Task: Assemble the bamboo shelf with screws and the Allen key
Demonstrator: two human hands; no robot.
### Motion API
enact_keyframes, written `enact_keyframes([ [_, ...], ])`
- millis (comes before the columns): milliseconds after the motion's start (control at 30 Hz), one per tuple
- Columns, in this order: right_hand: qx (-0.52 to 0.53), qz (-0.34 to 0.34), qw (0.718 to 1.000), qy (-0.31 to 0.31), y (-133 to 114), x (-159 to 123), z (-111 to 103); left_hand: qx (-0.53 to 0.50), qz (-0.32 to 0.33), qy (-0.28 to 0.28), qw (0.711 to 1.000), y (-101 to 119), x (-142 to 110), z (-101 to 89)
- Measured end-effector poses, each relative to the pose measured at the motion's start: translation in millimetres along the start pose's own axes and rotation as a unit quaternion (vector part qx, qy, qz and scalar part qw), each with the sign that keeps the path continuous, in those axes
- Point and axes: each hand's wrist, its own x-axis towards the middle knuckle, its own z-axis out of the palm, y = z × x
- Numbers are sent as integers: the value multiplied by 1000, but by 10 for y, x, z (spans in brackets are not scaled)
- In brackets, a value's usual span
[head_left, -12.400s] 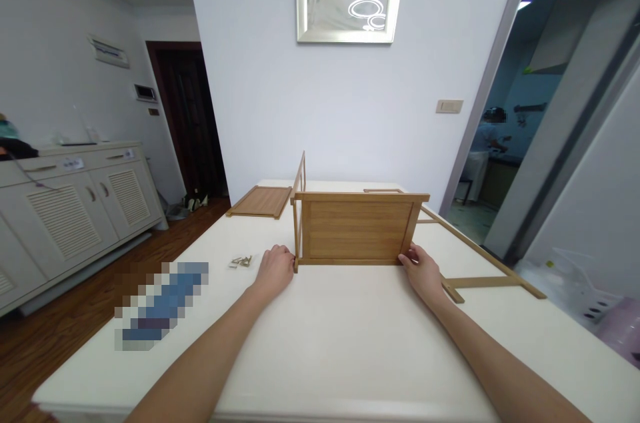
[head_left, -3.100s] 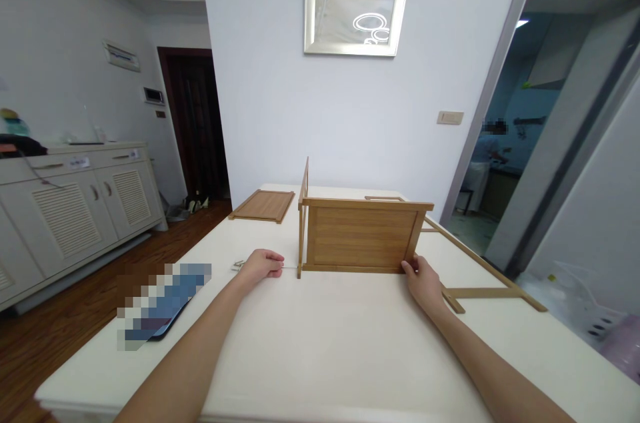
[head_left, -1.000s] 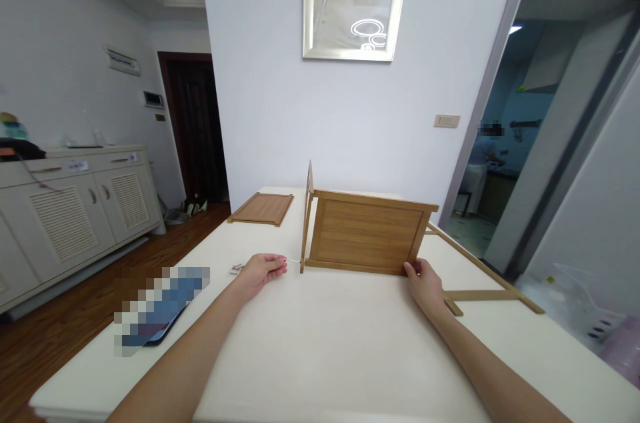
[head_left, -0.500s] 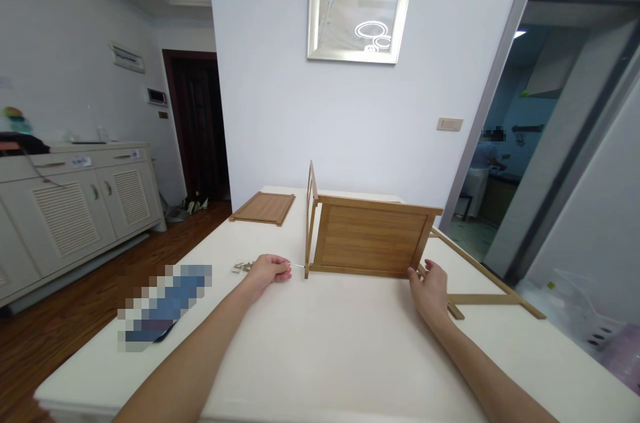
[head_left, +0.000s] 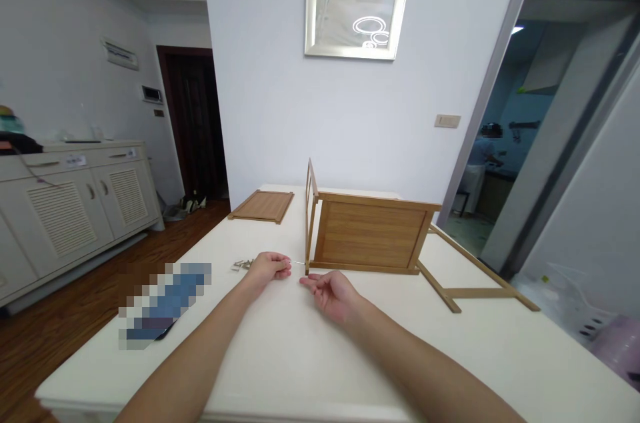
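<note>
pale walls surround a white table (head_left: 280, 356), with a picture (head_left: 357, 3) at 12 o'clock, a louvred cabinet (head_left: 95, 203) at 10 and a doorway (head_left: 489, 76) at 2, where another person (head_left: 480, 159) stands in the room beyond. on the table, just past its middle toward 1 o'clock, a wooden panel (head_left: 373, 234) stands on its long edge. its left end meets an upright frame (head_left: 307, 249), which runs away toward 12. the left hand (head_left: 270, 268), at 9 o'clock from the frame's foot, pinches a thin rod (head_left: 298, 262) between thumb and fingers, the far tip at that foot. the right hand (head_left: 333, 293), at 5 from the foot, is loosely curled with its fingertips just beside it; whether they touch or grip anything, i cannot tell. small screws (head_left: 243, 265) lie in a heap behind the left hand. a flat panel (head_left: 263, 206) lies at 11, a pixelated blue thing (head_left: 167, 303) at 8, a flat frame (head_left: 480, 293) at 3.
</note>
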Motion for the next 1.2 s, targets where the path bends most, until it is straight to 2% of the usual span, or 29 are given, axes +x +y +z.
enact_keyframes([
  [100,6,7,1000,-22,15,101,-3,-1,3,1,1000,10,-10,11],
  [500,0,-18,997,-75,63,83,-111,3,26,-7,1000,-12,3,-3],
  [733,-7,-37,996,-82,101,79,-87,78,49,-8,996,-4,-12,-8],
  [1000,-29,-52,995,-80,123,87,-77,94,22,15,995,106,-112,40],
  [1200,-38,-52,995,-80,126,83,-75,65,-2,28,997,101,-97,35],
])
